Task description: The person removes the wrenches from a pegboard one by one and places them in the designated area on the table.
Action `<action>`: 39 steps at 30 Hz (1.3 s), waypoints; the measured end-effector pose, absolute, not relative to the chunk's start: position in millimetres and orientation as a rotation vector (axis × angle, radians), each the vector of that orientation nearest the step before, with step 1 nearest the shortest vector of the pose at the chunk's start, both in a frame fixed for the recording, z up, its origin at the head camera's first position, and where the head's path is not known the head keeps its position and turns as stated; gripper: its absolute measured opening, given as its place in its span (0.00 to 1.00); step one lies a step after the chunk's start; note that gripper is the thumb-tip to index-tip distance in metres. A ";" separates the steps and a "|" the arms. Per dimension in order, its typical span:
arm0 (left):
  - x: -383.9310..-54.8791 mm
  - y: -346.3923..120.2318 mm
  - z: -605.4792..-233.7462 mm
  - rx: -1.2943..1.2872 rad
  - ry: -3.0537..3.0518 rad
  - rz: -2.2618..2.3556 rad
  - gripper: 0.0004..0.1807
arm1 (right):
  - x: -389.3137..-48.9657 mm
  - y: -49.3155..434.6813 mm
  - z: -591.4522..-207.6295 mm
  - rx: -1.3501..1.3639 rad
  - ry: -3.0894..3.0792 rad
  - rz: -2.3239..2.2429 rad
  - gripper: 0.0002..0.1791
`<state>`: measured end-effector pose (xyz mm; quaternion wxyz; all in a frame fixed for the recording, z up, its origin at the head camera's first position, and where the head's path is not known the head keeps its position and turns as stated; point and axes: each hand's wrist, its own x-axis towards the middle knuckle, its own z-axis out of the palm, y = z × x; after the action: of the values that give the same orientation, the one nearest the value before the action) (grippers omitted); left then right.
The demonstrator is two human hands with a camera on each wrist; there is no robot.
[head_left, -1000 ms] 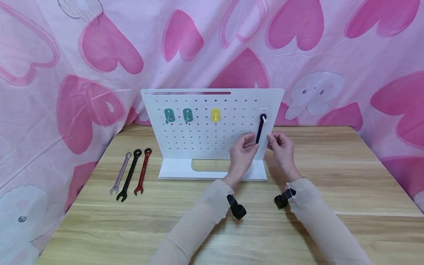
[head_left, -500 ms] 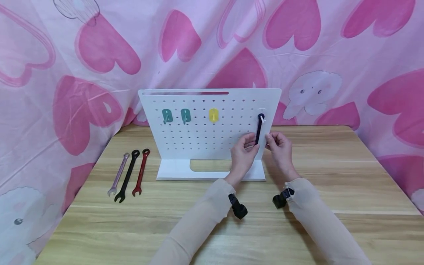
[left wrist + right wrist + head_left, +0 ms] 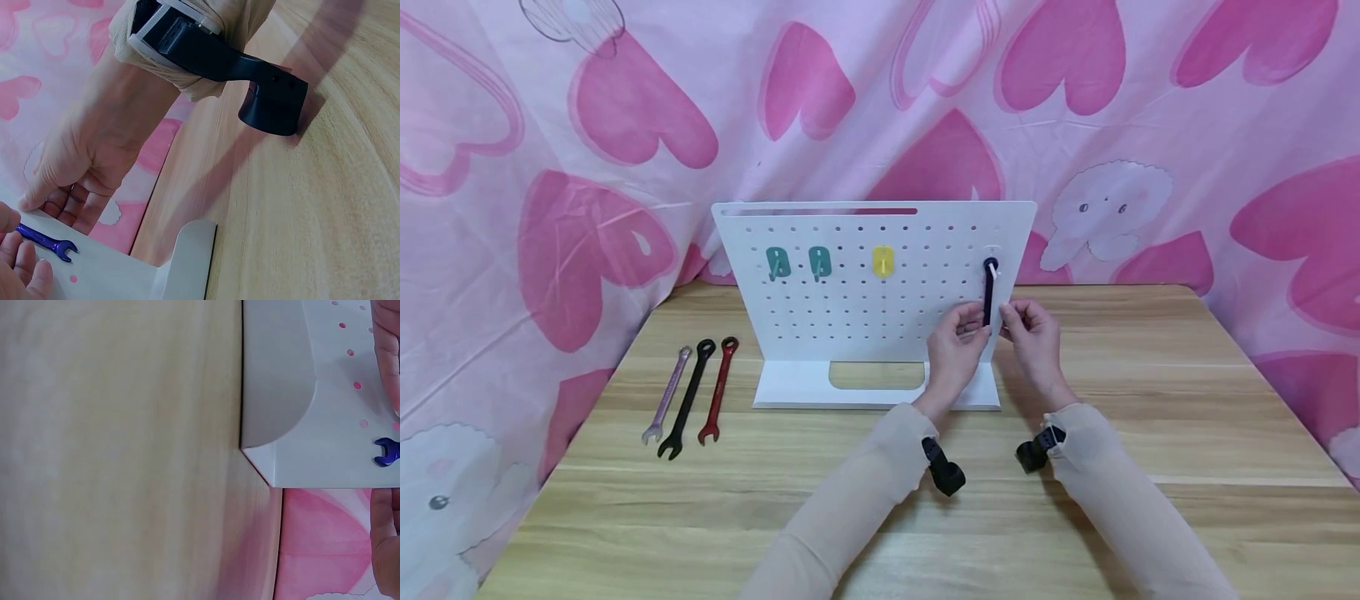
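Observation:
In the head view a dark blue wrench [image 3: 988,296] hangs by its ring end on a white hook at the right of a white pegboard [image 3: 857,321]. My left hand [image 3: 953,354] is around the wrench's lower part, thumb on one side and bent fingers on the other. The left wrist view has the wrench's open end [image 3: 64,249] sticking out past those fingers. My right hand [image 3: 1036,342] pinches the pegboard's right edge, the thumb in front and the fingers behind.
Three wrenches, one purple [image 3: 667,396], one black [image 3: 688,400] and one red [image 3: 718,392], lie on the wooden table [image 3: 625,517] left of the board. Two green hooks [image 3: 778,262] and a yellow hook [image 3: 883,261] are on the board. A pink curtain [image 3: 820,167] hangs behind.
My left hand has shifted slightly right, and the wrench's lower end has swung with it from a slant to nearly upright. The right hand keeps its place at the board's edge.

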<state>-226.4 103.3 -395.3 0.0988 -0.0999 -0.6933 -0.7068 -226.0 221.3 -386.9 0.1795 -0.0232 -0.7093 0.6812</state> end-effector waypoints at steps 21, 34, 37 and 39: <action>-225.2 113.5 -392.1 -0.280 -2.067 -2.098 0.15 | -235.5 227.0 -403.2 -0.028 -1.989 1.872 0.06; -224.0 115.5 -390.9 -0.228 -2.074 -2.079 0.12 | -233.5 227.0 -399.6 -0.039 -2.037 1.837 0.05; -224.9 116.4 -391.5 -0.211 -2.067 -2.090 0.12 | -229.5 224.9 -393.3 -0.043 -2.036 1.872 0.05; -225.3 117.1 -391.6 -0.197 -2.056 -2.100 0.12 | -228.5 224.7 -391.4 -0.060 -2.042 1.891 0.05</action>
<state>-225.3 117.1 -391.6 0.0980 -0.0665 -0.6946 -0.7096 -228.5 224.7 -391.4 0.1780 -0.0213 -0.7218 0.6685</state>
